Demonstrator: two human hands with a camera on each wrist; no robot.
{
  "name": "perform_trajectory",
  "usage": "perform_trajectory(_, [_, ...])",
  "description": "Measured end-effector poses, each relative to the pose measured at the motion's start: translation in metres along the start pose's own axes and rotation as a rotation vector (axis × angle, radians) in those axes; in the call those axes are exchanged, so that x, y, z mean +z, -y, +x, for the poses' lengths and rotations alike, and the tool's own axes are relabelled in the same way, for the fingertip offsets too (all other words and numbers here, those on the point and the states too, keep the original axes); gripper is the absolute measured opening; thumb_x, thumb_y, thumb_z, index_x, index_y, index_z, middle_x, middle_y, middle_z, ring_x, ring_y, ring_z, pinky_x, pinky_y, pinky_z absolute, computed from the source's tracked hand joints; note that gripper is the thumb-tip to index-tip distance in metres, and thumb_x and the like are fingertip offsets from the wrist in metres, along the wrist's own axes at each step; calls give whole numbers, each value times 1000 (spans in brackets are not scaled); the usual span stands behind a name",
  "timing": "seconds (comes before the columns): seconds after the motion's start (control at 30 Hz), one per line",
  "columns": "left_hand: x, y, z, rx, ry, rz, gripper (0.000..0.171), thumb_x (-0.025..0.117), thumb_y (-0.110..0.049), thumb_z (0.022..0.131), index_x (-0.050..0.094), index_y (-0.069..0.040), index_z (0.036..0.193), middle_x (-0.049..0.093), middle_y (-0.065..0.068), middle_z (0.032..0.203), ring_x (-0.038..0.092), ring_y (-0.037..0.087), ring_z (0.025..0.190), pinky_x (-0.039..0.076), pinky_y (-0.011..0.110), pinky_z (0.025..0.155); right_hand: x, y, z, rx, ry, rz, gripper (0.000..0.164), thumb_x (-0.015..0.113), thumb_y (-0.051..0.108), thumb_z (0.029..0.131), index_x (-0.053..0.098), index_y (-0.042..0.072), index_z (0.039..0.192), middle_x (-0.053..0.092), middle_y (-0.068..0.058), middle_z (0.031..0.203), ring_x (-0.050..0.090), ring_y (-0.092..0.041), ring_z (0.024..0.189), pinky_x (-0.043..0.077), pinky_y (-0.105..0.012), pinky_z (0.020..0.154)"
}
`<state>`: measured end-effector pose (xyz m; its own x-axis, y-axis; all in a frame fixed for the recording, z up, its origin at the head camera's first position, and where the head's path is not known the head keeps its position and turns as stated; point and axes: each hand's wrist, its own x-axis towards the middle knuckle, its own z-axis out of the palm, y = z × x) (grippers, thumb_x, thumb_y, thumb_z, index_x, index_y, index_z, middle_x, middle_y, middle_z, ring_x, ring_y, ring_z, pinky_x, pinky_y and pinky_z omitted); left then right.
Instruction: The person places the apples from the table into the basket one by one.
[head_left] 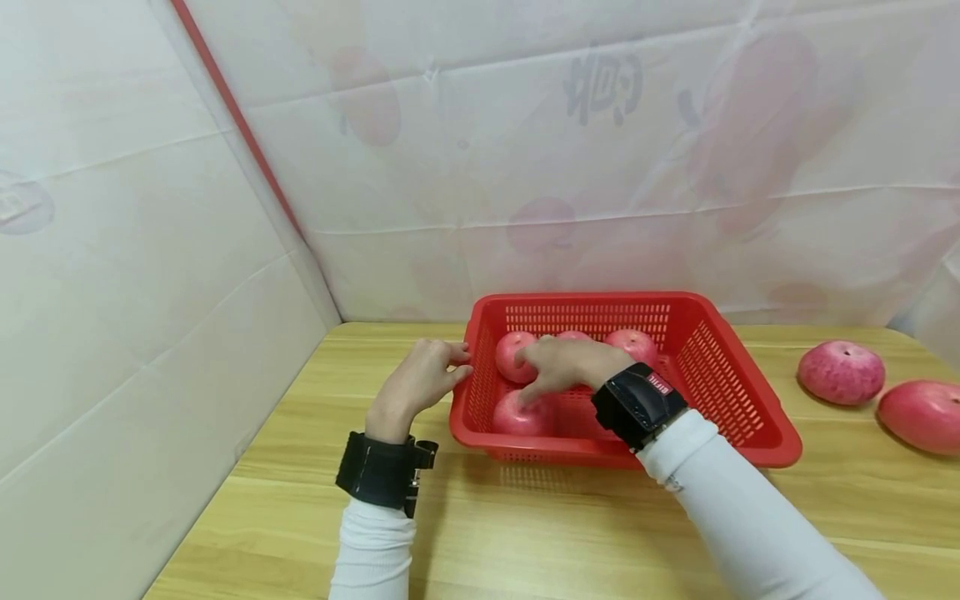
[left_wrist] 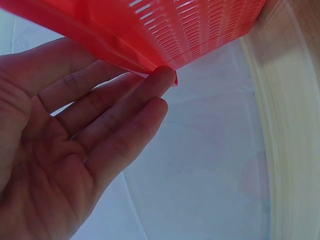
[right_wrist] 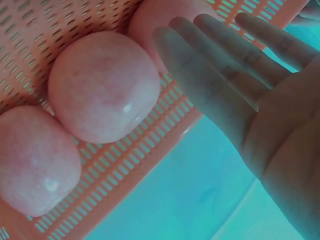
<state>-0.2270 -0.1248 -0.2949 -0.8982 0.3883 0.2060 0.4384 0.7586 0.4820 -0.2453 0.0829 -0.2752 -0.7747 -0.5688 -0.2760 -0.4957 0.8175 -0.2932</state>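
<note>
A red plastic basket (head_left: 592,297) with slotted walls stands on the table. Inside its left half lie several round, pink-red fruits (head_left: 517,415), seen close up as smooth fruits (right_wrist: 104,87) in the right wrist view. My left hand (head_left: 420,383) is at the basket's left rim, and in the left wrist view the fingertips (left_wrist: 162,80) touch the rim's underside. Over the fruits hovers my right hand (head_left: 564,364), palm down. Its fingers (right_wrist: 225,65) are straight in the right wrist view, with nothing held. In the head view this hand hides part of the fruits.
Right of the basket, a mottled pink fruit (head_left: 842,372) and a smoother reddish fruit (head_left: 922,415) lie on the wooden table (head_left: 525,533). Pale printed sheeting (head_left: 465,167) rises behind the table and along its left side.
</note>
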Motion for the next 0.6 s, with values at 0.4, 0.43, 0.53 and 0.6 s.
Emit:
perform_trajectory(0.4, [1, 1, 0, 13, -3, 1, 20, 65, -9, 84, 70, -3, 103, 64, 14, 108, 63, 22, 94, 51, 24, 69, -4, -13, -8, -84, -74, -110, 28, 68, 27, 80, 61, 7, 99, 51, 2, 73, 44, -19, 79, 38, -31, 68])
perform_trajectory(0.43, [1, 1, 1, 14, -2, 1, 20, 65, -9, 84, 70, -3, 103, 64, 14, 108, 63, 22, 94, 51, 24, 69, -4, -13, -8, -91, -76, -115, 26, 68, 27, 80, 61, 7, 96, 50, 2, 71, 44, -18, 77, 37, -31, 67])
perform_trajectory(0.53, [1, 1, 1, 12, -5, 3, 20, 64, -8, 84, 70, -3, 102, 64, 14, 108, 62, 22, 95, 51, 24, 69, -4, -16, -9, -99, -85, -127, 21, 68, 26, 79, 59, 9, 88, 47, 2, 66, 42, -17, 74, 36, -30, 66])
perform_trajectory(0.6, [1, 1, 1, 10, -4, 5, 19, 64, -8, 84, 70, -3, 102, 64, 14, 109, 62, 22, 96, 51, 23, 68, -4, -17, -9, -104, -95, -125, 19, 68, 24, 79, 58, 9, 87, 48, 1, 66, 43, -17, 73, 36, -30, 66])
